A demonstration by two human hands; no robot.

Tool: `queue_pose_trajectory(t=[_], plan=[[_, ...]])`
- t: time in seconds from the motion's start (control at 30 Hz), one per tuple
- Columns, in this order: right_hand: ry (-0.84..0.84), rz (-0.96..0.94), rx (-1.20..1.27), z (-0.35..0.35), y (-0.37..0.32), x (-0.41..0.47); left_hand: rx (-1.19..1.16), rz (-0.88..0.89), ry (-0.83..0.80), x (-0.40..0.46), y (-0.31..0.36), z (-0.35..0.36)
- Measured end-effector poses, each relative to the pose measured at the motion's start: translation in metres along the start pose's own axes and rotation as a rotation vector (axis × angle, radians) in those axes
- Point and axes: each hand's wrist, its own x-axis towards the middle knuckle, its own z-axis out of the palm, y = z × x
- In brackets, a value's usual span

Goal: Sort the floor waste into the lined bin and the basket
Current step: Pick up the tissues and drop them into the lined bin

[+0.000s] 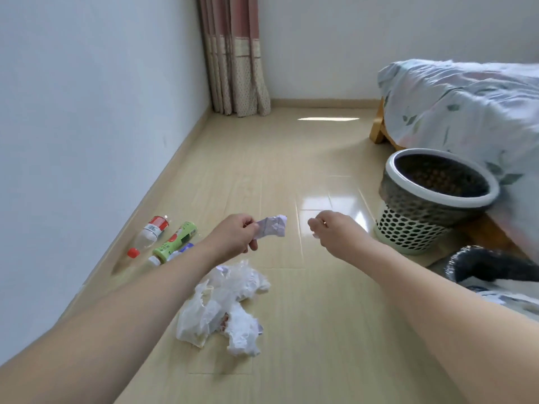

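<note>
The left hand (pixel 237 233) is raised over the floor (pixel 291 158) near the middle of the view, thumb and fingers pinching one end of a crumpled scrap of pale lilac paper (pixel 272 226), which sticks out toward 3 o'clock. Just beyond the scrap's free end, the right hand (pixel 332 228) hangs apart from it, fingers loosely curled and gripping nothing. At 6 o'clock from the left hand, a heap of crumpled white tissue and thin plastic (pixel 224 304) lies on the floor between the two forearms. At 9 o'clock from that hand, close to the wall, a few bottles lie on their sides: a clear bottle with a red label and red cap (pixel 148 234), a green-labelled bottle (pixel 175 240) just beside it, and part of another small white-and-blue one (pixel 182 249) tucked against the green one. At 3 o'clock from the right hand stands the perforated bin with a dark liner (pixel 420 217), white rim on top, set against the foot of the bed (pixel 466 112). A second dark container (pixel 478 266) shows partly at 4 o'clock, cut by the right forearm; whether it is the basket cannot be told. A curtain (pixel 236 68) hangs in the far corner at 12 o'clock.
</note>
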Motion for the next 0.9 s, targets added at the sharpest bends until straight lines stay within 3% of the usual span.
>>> queue_pose_trajectory(t=[0.1,0.33,0.5,0.57,0.73,0.9], plan=[[0.076,0.071,0.165,-0.068,0.056,-0.01,0.026,0.069,-0.035,0.014,0.065,0.055],[0.372,0.334,0.255,-0.191,0.216,-0.057,0.112,0.191,-0.239,0.032,0.201,0.221],[0.308,0.531,0.238,-0.199,0.287,-0.085,0.35,0.168,-0.484,0.029,0.241,0.316],[0.289,0.562,0.283,-0.198,0.299,-0.087,0.394,0.177,-0.512,0.024,0.25,0.334],[0.314,0.462,0.227,-0.194,0.262,-0.074,0.395,0.17,-0.379,0.026,0.239,0.305],[0.195,0.198,0.14,-0.141,0.168,-0.036,0.364,0.028,-0.243,0.026,0.173,0.198]])
